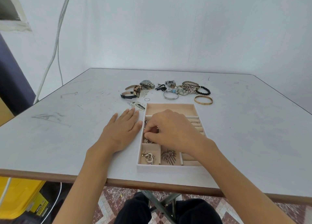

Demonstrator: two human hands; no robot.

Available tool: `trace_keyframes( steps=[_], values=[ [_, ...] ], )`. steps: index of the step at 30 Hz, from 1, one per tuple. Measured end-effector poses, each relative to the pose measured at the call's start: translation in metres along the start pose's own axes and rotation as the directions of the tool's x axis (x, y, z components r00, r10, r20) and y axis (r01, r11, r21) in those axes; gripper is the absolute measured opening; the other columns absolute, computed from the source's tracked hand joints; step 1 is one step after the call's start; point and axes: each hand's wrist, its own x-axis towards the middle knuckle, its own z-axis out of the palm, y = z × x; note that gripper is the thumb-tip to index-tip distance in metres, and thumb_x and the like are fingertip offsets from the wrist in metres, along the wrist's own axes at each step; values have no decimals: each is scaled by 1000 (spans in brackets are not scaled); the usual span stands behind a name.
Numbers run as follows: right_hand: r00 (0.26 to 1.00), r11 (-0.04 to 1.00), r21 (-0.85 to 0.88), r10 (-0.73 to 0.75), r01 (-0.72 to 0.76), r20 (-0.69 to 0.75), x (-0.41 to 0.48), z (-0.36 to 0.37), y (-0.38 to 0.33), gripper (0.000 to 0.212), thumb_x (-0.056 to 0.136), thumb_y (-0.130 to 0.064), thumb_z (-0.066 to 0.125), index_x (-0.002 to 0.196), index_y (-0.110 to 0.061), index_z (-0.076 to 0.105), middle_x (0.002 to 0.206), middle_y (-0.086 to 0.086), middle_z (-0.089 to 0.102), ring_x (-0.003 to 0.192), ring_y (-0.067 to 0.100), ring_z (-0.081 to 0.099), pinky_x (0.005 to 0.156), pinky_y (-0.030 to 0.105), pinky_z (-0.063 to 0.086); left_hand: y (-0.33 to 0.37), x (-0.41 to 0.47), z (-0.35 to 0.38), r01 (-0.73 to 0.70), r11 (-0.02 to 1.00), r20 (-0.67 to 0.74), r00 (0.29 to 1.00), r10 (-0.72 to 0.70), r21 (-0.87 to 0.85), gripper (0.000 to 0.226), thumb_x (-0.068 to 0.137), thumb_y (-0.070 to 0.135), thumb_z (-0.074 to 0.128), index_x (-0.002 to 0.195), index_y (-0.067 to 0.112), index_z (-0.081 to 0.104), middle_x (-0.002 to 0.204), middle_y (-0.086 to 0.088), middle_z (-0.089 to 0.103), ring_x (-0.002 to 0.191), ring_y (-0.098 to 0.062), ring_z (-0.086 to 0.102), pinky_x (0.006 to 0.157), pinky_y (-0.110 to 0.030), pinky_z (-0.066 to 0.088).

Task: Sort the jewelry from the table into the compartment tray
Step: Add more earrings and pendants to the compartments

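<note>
The compartment tray [170, 169] sits on the table [67, 131] near its front edge, and the jewelry is split between it and a loose heap beyond it. Inside the tray, the near-left compartment holds heart-shaped pendants [149, 158], and the one to its right holds a feathery silver brooch [168, 156]. The right hand [172, 127] reaches into the tray's middle-left compartment with its fingers curled down over small sparkly pieces there; whether they pinch one cannot be told. The left hand [121, 131] lies flat on the table just beside the tray's left wall, fingers straight, holding nothing. Just off the tray's far-left corner lie small silvery earrings [137, 105] and a thin ring [147, 99]. Beyond the tray's far wall are a silver bangle [170, 95], a black bead bracelet [203, 89] and two watches [135, 90]; a gold bangle [203, 100] lies near the tray's far-right corner.
</note>
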Motion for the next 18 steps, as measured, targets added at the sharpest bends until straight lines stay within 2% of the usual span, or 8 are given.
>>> trace_keyframes(
  steps=[10, 12, 15, 18],
  values=[
    [999, 970, 241, 8, -15, 33, 8, -6, 9, 14, 83, -29, 62, 78, -27, 74, 77, -8, 68, 70, 6, 57, 63, 27, 46, -2, 2, 1, -6, 1000, -2, 1000, 6, 11, 55, 101, 42, 12, 152, 24, 5, 159, 9, -4, 146, -5, -6, 119, -32, -5],
    [1000, 956, 293, 5, -12, 23, 11, -8, 12, 12, 81, -28, 64, 78, -25, 75, 77, -6, 69, 65, 4, 54, 65, 30, 49, -2, 2, 1, -6, 1000, -5, 1000, 6, 18, 54, 102, 41, 12, 152, 24, 6, 160, 9, -3, 146, -6, -6, 119, -32, -5],
    [999, 933, 360, 24, -30, 21, 20, -13, 20, 9, 81, -26, 67, 79, -24, 75, 74, -8, 69, 54, -1, 50, 63, 27, 47, -1, 2, 1, -9, 1000, -10, 1000, 9, 17, 54, 101, 42, 12, 152, 24, 6, 160, 9, -2, 146, -7, -5, 119, -32, -4],
    [998, 922, 382, 62, -54, -8, 33, -18, 31, 8, 82, -25, 67, 82, -26, 75, 75, -12, 68, 54, -5, 50, 66, 26, 49, -1, 2, 1, -9, 1000, -25, 1000, 10, 17, 54, 102, 41, 13, 152, 24, 8, 160, 9, -1, 146, -7, -3, 119, -33, -3]
  ],
)
